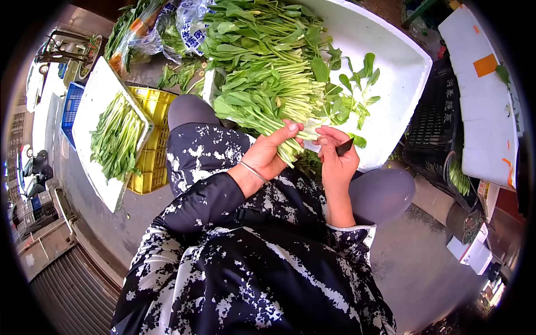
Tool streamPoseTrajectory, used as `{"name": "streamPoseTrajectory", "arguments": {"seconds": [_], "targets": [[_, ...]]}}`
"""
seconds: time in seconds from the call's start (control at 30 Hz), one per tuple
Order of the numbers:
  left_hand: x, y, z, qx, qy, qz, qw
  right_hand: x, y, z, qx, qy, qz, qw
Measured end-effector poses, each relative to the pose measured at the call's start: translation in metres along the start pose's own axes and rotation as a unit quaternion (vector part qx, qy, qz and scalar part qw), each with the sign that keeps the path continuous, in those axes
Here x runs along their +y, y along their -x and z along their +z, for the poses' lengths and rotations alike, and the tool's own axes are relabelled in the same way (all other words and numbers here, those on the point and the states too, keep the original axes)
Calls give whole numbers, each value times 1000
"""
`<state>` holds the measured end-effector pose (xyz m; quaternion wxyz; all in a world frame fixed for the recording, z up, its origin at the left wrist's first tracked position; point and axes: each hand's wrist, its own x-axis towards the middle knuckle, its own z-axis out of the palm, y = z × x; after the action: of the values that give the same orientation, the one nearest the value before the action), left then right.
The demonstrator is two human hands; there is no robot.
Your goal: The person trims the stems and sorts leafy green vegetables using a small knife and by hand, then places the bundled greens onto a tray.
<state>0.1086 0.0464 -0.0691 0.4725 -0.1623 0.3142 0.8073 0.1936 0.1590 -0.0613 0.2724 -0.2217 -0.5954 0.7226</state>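
My left hand [263, 156] is closed around a bunch of leafy greens [245, 109], its pale stem ends pointing right and down, over my lap. Just to the right, my right hand [339, 162] is closed on what looks like a small knife, its dark part [345, 147] sticking out beside the fingers; the rest is hidden. The fingertips of that hand are close to the stem ends; whether they touch is hard to tell. Beyond both hands, a large heap of greens [262, 50] lies in a white foam box [385, 33], with several loose leafy sprigs [357, 84] at its right.
On the left, a white foam lid [89, 120] bearing trimmed greens [118, 137] rests on a yellow crate [151, 106]. A blue crate [70, 109] stands behind it. To the right are a black crate [432, 111] and another white foam box [486, 111].
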Motion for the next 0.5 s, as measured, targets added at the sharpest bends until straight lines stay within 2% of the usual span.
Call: {"name": "streamPoseTrajectory", "arguments": {"seconds": [0.03,0.07,0.13,0.17,0.27,0.4,0.5], "targets": [[2,0,0,11,23,-15,1000,3,1,-1,-3,-21,16,1000],[4,0,0,22,46,-31,998,12,4,-8,-52,18,18,998],[8,4,8,17,35,-46,998,2,14,-2,-97,-74,65,990],[8,7,13,23,46,-44,998,5,17,2,-105,-16,25,994],[4,9,14,14,45,-43,998,5,18,8,-91,30,0,995],[1,9,14,9,51,-49,997,5,14,8,-74,12,-1,997],[1,9,13,49,67,-51,995,5,13,8,-55,18,3,998]]}}
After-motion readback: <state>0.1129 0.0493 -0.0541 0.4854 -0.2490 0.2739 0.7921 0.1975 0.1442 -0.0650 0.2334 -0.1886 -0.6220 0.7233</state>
